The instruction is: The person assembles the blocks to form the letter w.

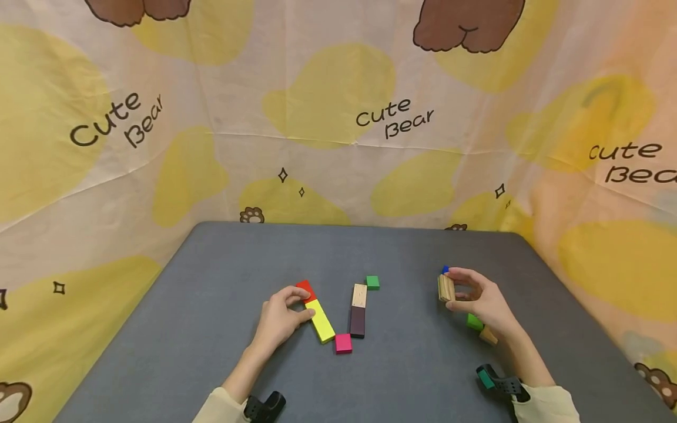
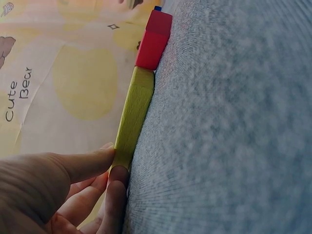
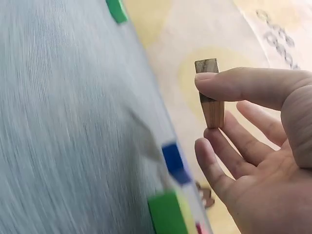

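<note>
My left hand point(image 1: 282, 317) is at the upper part of a slanted row, a red block point(image 1: 306, 291) end to end with a long yellow block point(image 1: 324, 325). In the left wrist view its thumb and forefinger pinch the near end of the yellow block, and the fingers hide the red one. My right hand point(image 1: 483, 299) holds a small light wooden block point(image 1: 446, 288) between thumb and fingertips. In the right wrist view that wooden block point(image 3: 213, 114) is raised off the table. A magenta block point(image 1: 344, 343) lies at the yellow block's lower end.
A pale wooden block point(image 1: 359, 295) and a dark purple block point(image 1: 357, 322) form a second row, with a green block point(image 1: 372, 282) at its top. By the right hand lie a blue block point(image 1: 445, 269), a bright green block point(image 1: 474, 322) and a tan block point(image 1: 488, 336) on the grey table point(image 1: 412, 382).
</note>
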Demonstrator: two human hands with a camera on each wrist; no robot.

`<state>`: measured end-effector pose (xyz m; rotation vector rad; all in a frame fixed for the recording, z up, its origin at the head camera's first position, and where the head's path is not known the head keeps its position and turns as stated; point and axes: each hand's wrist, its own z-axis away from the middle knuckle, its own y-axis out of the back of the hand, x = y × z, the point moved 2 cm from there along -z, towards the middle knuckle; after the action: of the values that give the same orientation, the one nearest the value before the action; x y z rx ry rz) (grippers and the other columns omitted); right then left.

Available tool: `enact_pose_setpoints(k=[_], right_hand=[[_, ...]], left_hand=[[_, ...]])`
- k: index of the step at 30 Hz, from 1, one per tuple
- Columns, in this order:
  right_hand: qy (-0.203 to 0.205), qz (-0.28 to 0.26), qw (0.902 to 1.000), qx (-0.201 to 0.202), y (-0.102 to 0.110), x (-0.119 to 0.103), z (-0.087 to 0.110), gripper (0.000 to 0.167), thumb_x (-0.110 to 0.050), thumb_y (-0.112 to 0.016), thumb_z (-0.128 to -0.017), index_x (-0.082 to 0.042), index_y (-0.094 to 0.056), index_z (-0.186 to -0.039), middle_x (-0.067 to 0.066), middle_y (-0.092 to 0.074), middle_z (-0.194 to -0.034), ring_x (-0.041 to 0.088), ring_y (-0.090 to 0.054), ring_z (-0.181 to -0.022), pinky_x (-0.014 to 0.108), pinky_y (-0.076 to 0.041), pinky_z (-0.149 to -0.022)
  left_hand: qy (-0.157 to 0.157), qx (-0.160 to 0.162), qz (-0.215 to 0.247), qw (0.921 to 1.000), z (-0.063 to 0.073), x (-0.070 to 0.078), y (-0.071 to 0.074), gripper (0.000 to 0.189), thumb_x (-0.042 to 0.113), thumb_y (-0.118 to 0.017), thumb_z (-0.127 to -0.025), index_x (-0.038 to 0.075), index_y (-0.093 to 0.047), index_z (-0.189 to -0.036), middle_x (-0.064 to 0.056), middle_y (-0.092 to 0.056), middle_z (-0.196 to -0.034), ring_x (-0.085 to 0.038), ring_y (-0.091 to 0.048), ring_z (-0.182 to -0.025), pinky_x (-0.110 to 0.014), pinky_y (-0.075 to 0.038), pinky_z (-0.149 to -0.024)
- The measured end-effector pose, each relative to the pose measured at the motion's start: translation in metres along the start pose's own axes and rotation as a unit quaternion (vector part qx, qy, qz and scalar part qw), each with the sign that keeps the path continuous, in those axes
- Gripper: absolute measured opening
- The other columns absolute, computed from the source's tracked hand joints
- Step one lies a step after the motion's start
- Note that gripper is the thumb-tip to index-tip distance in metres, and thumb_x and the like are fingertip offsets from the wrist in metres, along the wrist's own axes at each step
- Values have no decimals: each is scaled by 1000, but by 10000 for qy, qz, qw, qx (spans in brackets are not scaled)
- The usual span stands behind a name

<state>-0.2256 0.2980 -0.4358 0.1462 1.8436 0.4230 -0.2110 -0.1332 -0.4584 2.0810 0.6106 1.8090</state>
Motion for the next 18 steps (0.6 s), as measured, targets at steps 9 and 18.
enact_pose_setpoints(k=[9,18], right_hand=[[184,251,9973,-665,-37,-10,-6,68,2,-85,-72,0,-54,-133,14,-58,-130,35,-56,-113,37,-52,-88],[290,238,9949,-941,-49,-11,-8,69,4,-85,-70,2,-54,-132,14,-58,-131,34,-53,-115,43,-51,-89]], left_hand=[[-36,-2,-22,10000,-1,0,0,32,11,-86,-76,11,-71,-104,-4,-73,-101,-21,-56,-68,-35,-46,-69],[41,-22,-70,10000,-3,-2,1,32,13,-86,-76,14,-71,-104,-2,-73,-101,-23,-57,-101,-36,-47,-72]])
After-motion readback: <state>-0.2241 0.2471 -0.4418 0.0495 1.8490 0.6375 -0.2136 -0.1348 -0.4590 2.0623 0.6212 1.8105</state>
